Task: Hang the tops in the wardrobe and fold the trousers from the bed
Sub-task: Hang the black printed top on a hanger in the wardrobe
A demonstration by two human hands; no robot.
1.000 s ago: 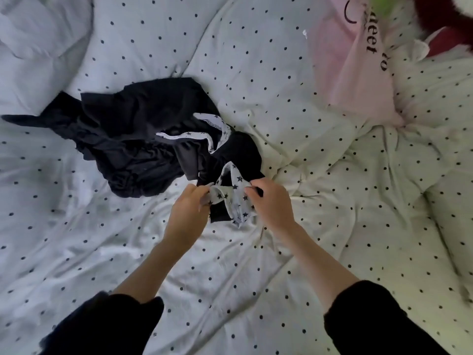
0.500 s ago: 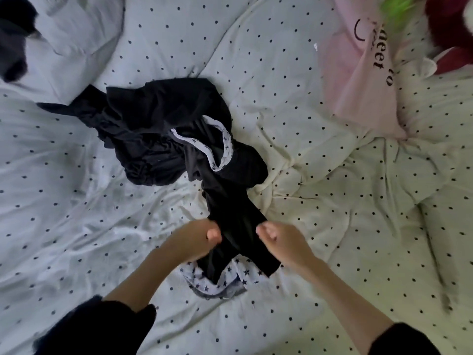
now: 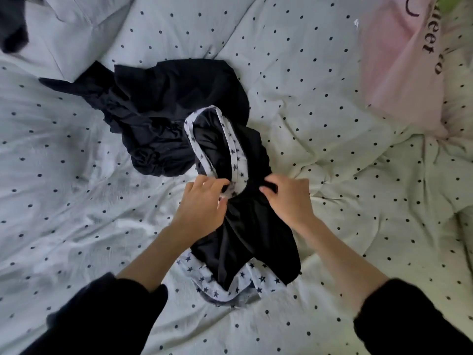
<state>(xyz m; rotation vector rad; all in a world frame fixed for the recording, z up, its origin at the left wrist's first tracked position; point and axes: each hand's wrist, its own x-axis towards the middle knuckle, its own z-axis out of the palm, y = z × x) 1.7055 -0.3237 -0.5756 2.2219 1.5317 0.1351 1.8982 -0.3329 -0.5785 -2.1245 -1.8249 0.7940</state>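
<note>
A black garment (image 3: 245, 242) with white star-print trim lies stretched toward me on the polka-dot bed (image 3: 76, 201). Its star-print band loops open above my hands, and a star-print hem shows at its near end. My left hand (image 3: 202, 203) pinches the star-print band at its lower end. My right hand (image 3: 286, 198) grips bunched black fabric just to the right of that band. A second crumpled black garment (image 3: 158, 111) lies behind it, to the left.
A pink item with dark lettering (image 3: 401, 65) lies at the far right. A pale pillow (image 3: 71, 34) sits at the far left, with a dark cloth (image 3: 12, 24) at the top-left corner. Rumpled dotted bedding surrounds the clothes.
Both hands pulled the trimmed garment toward me, then moved up it from the star-print hem to the band. The garment now lies stretched out lengthwise.
</note>
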